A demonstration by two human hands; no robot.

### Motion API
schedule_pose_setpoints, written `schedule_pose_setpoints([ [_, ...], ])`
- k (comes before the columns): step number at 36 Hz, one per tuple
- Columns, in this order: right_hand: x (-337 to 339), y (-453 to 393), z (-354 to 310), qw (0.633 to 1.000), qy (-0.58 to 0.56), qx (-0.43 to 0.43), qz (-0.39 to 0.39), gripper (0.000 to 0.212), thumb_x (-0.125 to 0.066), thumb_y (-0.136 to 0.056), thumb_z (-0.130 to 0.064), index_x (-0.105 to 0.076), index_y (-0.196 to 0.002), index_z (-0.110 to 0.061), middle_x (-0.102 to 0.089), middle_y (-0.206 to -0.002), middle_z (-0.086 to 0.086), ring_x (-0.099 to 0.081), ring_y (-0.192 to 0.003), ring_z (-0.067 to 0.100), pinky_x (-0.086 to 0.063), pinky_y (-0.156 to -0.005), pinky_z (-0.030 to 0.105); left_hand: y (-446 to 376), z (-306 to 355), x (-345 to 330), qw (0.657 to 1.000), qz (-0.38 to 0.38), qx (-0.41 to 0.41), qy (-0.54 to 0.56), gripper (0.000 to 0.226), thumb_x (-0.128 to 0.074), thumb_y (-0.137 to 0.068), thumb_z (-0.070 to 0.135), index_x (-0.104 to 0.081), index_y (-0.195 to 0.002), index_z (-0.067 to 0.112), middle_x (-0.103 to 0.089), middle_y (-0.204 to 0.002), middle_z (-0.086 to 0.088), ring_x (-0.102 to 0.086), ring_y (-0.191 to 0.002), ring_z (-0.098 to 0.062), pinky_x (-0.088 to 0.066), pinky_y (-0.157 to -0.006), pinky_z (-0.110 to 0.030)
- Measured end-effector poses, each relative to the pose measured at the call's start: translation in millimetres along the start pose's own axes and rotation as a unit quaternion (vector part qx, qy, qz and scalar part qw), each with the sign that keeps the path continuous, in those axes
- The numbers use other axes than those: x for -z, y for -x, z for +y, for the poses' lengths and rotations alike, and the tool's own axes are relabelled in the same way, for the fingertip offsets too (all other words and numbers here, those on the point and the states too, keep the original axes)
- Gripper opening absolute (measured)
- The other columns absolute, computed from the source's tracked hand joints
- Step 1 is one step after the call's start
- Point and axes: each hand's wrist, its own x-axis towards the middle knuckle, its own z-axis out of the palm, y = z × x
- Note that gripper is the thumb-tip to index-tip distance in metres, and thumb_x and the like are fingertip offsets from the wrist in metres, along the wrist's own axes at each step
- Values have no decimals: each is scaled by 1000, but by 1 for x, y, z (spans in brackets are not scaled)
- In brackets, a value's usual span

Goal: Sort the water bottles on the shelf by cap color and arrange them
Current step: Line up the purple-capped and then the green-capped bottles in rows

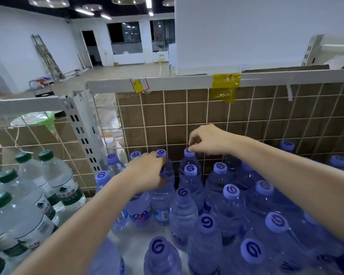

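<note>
Several blue-tinted bottles with purple caps (230, 192) stand packed together on the white shelf (133, 241), filling its middle and right. On the left stand several clear bottles with dark green caps (46, 155). My left hand (147, 171) grips the neck of a purple-capped bottle (161, 153) in the back row. My right hand (209, 140) pinches the cap of another purple-capped bottle (189, 152) beside it, close to the wire back.
A white wire grid backed by brown cardboard (187, 116) closes the shelf's rear. A perforated white upright (83, 133) and a wire divider separate the green-capped section from the purple one. A rail with a yellow tape patch (224, 84) runs along the top.
</note>
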Motion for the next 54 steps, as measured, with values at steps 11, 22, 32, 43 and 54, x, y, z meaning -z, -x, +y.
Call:
schedule_pose_setpoints([
  [11,7,27,24,996,49,-75,13,28,-64,-91,-31,-70,-108,-10,-67,-108,4,-61,-100,20,-50,-85,31,-15,10,7,992,44,-61,100,27,-56,-85,46,-50,-93,21,-53,-95,3,-54,-93,-21,-46,-86,-41],
  [22,-14,4,14,996,30,-86,-20,52,-62,-89,-43,-53,-134,-17,-58,-130,5,-54,-116,22,-43,-90,29,-23,41,-1,993,-34,-110,35,58,-53,-90,43,-33,-140,20,-56,-121,-10,-53,-109,-33,-41,-85,-39],
  [32,-35,-27,14,997,15,-40,-63,36,-61,-91,-29,-56,-121,-11,-58,-110,7,-52,-93,19,-38,-76,28,-30,40,3,985,-85,-60,141,26,-57,-89,26,-47,-109,12,-57,-106,-12,-56,-94,-31,-49,-80,-45],
  [43,-36,-35,16,998,19,-16,-63,24,-62,-90,-34,-52,-96,-13,-53,-88,1,-54,-81,21,-41,-64,30,-28,38,4,983,-77,-51,156,28,-58,-84,17,-49,-110,14,-60,-100,-10,-57,-88,-27,-49,-77,-46],
  [54,-34,-21,18,997,-18,-31,-75,42,-60,-92,-30,-54,-129,-11,-61,-119,10,-58,-103,24,-48,-82,31,-31,47,5,984,-91,-31,150,35,-57,-84,18,-51,-119,18,-60,-106,-6,-57,-90,-22,-51,-76,-40],
])
